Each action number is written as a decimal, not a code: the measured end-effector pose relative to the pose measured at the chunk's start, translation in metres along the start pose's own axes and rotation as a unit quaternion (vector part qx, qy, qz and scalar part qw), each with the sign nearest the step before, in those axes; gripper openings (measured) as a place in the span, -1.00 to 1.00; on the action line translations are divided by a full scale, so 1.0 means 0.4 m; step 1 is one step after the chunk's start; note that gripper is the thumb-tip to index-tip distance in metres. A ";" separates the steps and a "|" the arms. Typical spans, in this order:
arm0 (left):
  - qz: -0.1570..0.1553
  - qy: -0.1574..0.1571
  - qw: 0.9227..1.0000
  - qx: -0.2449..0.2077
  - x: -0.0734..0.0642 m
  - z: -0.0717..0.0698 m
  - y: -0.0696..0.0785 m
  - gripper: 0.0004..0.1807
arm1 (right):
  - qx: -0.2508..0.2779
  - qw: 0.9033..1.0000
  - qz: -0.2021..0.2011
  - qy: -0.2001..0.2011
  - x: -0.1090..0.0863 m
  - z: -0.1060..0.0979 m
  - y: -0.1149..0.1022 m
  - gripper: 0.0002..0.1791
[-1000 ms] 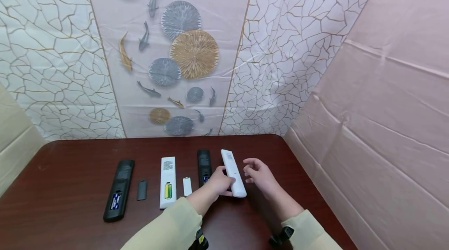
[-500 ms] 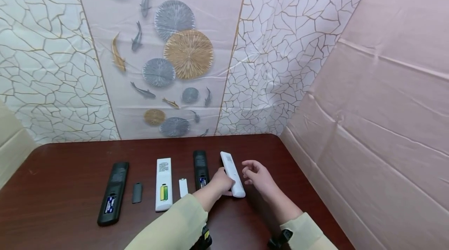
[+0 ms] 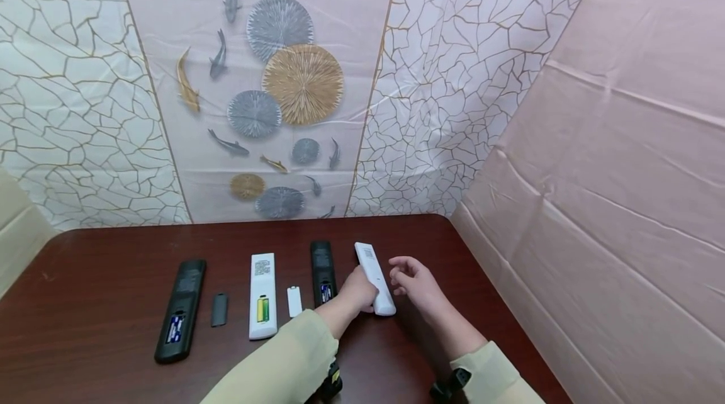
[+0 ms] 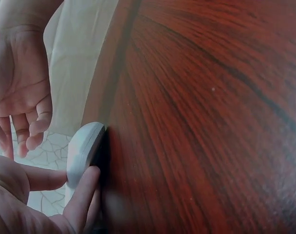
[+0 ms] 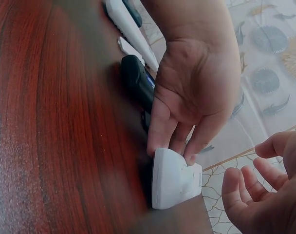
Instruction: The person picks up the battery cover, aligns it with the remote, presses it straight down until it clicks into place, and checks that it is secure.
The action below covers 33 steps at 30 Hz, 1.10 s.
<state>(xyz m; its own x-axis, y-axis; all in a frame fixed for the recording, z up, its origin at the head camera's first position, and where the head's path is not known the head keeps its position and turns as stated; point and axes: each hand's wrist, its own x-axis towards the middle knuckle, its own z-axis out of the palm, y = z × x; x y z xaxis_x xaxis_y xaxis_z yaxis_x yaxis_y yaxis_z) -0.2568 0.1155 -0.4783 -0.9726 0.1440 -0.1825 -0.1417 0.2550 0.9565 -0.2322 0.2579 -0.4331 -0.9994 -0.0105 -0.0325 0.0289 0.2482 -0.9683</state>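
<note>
My left hand (image 3: pixel 358 289) pinches a white remote control (image 3: pixel 375 275) by its near part, thumb on one side and fingers on the other. In the right wrist view the rounded end of this white remote (image 5: pixel 170 180) stands out beyond the left fingertips, close to the tabletop. Just right of it hovers my right hand (image 3: pixel 418 284), fingers loosely bent and holding nothing. Left of the gripping hand lies a black remote (image 3: pixel 323 265) with batteries showing in its compartment; the left hand and forearm hide its near end.
Further left on the brown table (image 3: pixel 102 303) lie a small white battery cover (image 3: pixel 294 301), another white remote (image 3: pixel 262 278) with a green-yellow battery, a dark grey cover (image 3: pixel 219 310) and a larger black remote (image 3: pixel 184 294) with batteries. Cloth walls rise behind and at the sides.
The head view has shifted slightly to the right. The left hand has turned a little with the white remote, and its lower fingers show less. The right hand keeps nearly the same pose.
</note>
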 end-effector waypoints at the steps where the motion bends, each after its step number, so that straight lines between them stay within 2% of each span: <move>1: 0.004 0.002 1.000 0.015 -0.002 -0.001 0.002 -0.44 | 0.001 1.000 0.000 0.002 0.004 0.000 0.008 -0.69; 6: 0.020 0.011 0.993 0.116 -0.020 -0.007 0.019 -0.55 | 0.004 1.000 -0.002 0.006 0.013 -0.002 0.029 -0.69; 8: 0.011 0.012 0.990 0.143 -0.028 -0.009 0.026 -0.51 | 0.001 1.000 -0.002 0.006 0.012 -0.003 0.030 -0.69; 10: 0.000 0.012 0.988 0.152 -0.038 -0.010 0.034 -0.42 | -0.002 1.000 -0.001 0.006 0.010 -0.005 0.030 -0.69; 12: -0.011 0.009 0.989 0.146 -0.045 -0.010 0.040 -0.35 | -0.004 1.000 -0.003 0.006 0.007 -0.006 0.028 -0.69; 16: -0.011 0.005 0.993 0.117 -0.056 -0.008 0.042 -0.34 | -0.002 1.000 -0.007 0.007 0.006 -0.007 0.027 -0.69; 22: 0.000 -0.006 0.996 0.085 -0.067 -0.014 0.035 -0.37 | -0.002 1.000 -0.006 0.002 0.006 -0.004 0.028 -0.68; 29: 0.010 -0.009 0.997 0.074 -0.081 -0.028 0.030 -0.36 | 0.000 1.000 -0.016 -0.004 0.002 0.003 0.024 -0.68; 33: 0.020 -0.016 0.999 0.033 -0.088 -0.042 0.022 -0.39 | -0.001 1.000 -0.019 -0.007 -0.001 0.012 0.017 -0.68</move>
<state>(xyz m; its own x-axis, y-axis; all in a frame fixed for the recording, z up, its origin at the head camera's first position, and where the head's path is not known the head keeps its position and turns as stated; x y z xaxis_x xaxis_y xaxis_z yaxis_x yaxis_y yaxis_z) -0.2269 0.0967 -0.4595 -0.9710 0.1848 -0.1517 -0.0889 0.3098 0.9466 -0.2315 0.2549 -0.4408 -0.9995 -0.0330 0.0019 -0.0101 0.2497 -0.9683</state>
